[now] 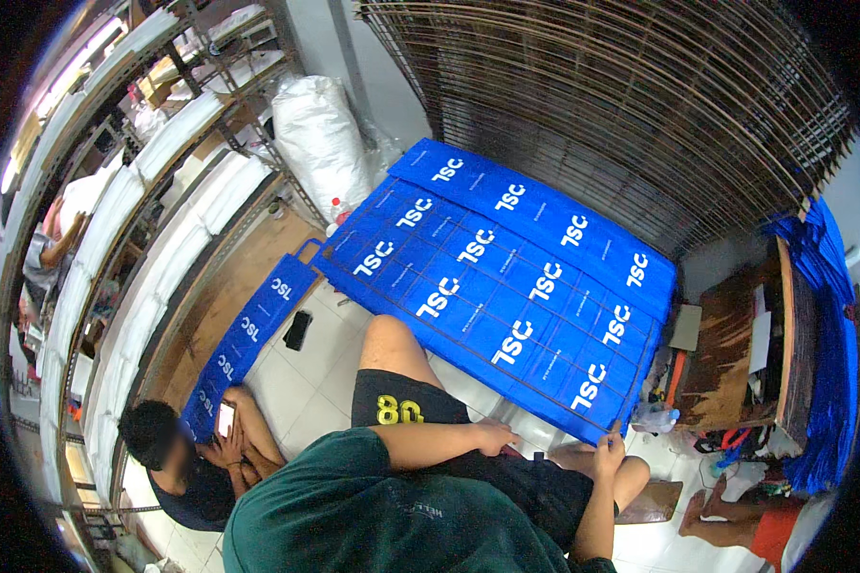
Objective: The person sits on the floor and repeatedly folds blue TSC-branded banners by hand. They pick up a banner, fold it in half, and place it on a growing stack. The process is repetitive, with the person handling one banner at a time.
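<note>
A large blue sheet [468,286] with rows of white printing lies spread in front of me, and thin dark wires of a grid frame run across it. My right hand [609,453] pinches the sheet's near right corner, where the frame's edge also meets the fingers. Above my lap, my left hand [494,437] is closed, apart from the sheet. A bit of dark red shows by its fingers, too small to name.
On the left, a person [196,473] sits with a phone beside a long blue strip [234,339]. A black phone [297,330] lies on the tiles. Stacked wire grids [621,115] lean at the back. A wooden cabinet [726,353] stands right; another person's legs [726,520] show below.
</note>
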`<control>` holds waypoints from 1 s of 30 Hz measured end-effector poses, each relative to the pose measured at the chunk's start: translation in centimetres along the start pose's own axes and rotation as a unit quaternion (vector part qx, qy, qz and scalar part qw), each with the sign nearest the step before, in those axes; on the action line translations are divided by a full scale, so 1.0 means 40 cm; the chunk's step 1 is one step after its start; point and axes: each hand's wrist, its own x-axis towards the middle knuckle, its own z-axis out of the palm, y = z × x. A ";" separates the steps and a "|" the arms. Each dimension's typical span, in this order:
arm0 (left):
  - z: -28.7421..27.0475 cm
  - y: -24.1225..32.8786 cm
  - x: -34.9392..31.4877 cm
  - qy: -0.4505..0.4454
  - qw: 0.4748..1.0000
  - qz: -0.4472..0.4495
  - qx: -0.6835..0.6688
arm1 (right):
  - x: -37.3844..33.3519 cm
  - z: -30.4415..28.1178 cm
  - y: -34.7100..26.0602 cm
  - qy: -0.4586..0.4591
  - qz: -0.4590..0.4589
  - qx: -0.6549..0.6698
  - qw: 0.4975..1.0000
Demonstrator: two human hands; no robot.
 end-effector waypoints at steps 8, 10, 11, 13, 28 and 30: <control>-0.010 0.006 -0.007 0.018 1.000 0.013 0.021 | -0.005 0.013 0.075 -0.033 -0.021 0.054 0.998; 0.002 -0.001 -0.007 0.028 0.998 0.031 0.041 | -0.005 0.009 0.034 -0.049 0.003 0.053 0.997; 0.000 -0.005 -0.006 0.022 0.999 0.032 0.027 | -0.006 0.001 0.013 -0.078 0.053 0.110 0.989; 0.044 -0.037 0.016 0.061 0.996 0.052 0.036 | -0.009 -0.011 -0.010 -0.112 0.127 0.209 0.963; 0.047 -0.067 0.048 -0.009 1.000 0.019 0.022 | 0.204 -0.651 -0.248 0.337 -0.202 0.352 0.849; 0.058 -0.085 0.054 0.003 0.999 0.033 0.025 | 0.258 -0.813 -0.260 0.441 -0.140 0.406 0.788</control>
